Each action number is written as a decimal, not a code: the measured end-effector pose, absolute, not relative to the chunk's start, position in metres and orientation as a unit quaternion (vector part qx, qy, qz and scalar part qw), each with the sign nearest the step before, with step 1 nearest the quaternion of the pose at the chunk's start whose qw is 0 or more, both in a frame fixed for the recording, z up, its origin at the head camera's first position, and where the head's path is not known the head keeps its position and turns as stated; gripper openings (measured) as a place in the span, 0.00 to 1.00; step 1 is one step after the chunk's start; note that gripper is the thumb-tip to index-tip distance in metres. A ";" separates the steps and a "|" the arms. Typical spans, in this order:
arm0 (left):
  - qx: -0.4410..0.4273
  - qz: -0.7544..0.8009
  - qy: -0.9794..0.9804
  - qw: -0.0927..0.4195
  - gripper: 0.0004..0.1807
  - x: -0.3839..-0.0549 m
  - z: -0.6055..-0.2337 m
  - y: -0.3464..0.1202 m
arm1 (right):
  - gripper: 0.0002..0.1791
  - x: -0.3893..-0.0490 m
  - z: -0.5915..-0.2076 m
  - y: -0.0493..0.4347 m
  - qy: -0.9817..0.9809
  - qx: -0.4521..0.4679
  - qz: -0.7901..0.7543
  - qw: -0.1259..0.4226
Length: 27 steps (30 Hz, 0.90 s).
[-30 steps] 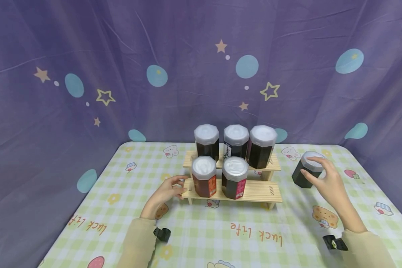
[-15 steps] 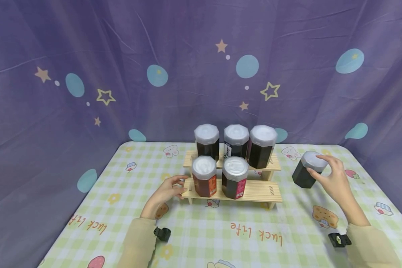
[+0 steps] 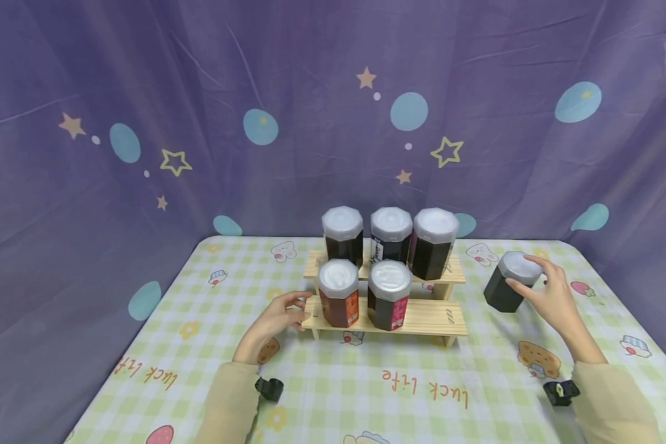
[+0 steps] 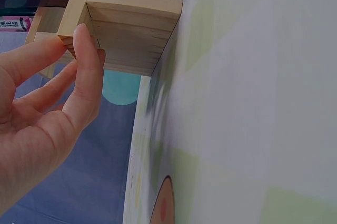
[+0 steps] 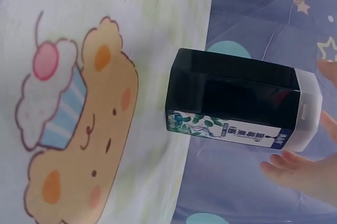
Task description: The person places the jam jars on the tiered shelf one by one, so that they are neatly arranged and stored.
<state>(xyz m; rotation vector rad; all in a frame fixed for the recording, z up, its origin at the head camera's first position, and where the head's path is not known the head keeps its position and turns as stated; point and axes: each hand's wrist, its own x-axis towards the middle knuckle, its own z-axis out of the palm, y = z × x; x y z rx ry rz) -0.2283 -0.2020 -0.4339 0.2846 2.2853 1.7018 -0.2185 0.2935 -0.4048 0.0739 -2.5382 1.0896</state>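
Note:
On the right of the head view stands a dark faceted jar (image 3: 504, 290) with a pale lid and, in the right wrist view, a blueberry-patterned label (image 5: 226, 129). My right hand (image 3: 555, 302) is spread at its lid (image 5: 308, 111), thumb and fingers on either side. In the right wrist view a fingertip lies slightly apart from the jar. My left hand (image 3: 274, 320) pinches the left end of the lower board of a two-tier wooden rack (image 3: 430, 314), seen close in the left wrist view. Two jars stand on the lower tier, an orange-labelled one (image 3: 338, 296) and a pink-labelled one (image 3: 390, 299).
Behind them, the upper tier bears three more dark jars: a left one (image 3: 342, 240), a middle one (image 3: 390, 237) and a right one (image 3: 433, 246). A checked cloth (image 3: 322, 394) covers the table. A purple curtain (image 3: 311, 172) hangs along its back edge.
My right hand has shifted a little to the right, away from over the lid, its fingers a bit wider round it. The jar, the rack and my left hand have stayed in place.

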 end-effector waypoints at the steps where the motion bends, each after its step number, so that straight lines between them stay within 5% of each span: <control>1: 0.097 0.591 0.789 0.140 0.26 -0.228 -0.433 -0.202 | 0.35 -0.220 -0.406 0.294 -0.902 0.028 0.389 0.186; 10: 0.099 0.590 0.787 0.148 0.26 -0.216 -0.411 -0.196 | 0.39 -0.230 -0.415 0.303 -0.894 0.037 0.417 0.162; 18: 0.098 0.595 0.784 0.148 0.26 -0.218 -0.414 -0.197 | 0.43 -0.283 -0.490 0.356 -0.893 0.033 0.415 0.173; 27: 0.098 0.592 0.788 0.140 0.26 -0.228 -0.434 -0.202 | 0.42 -0.284 -0.493 0.358 -0.895 0.026 0.413 0.169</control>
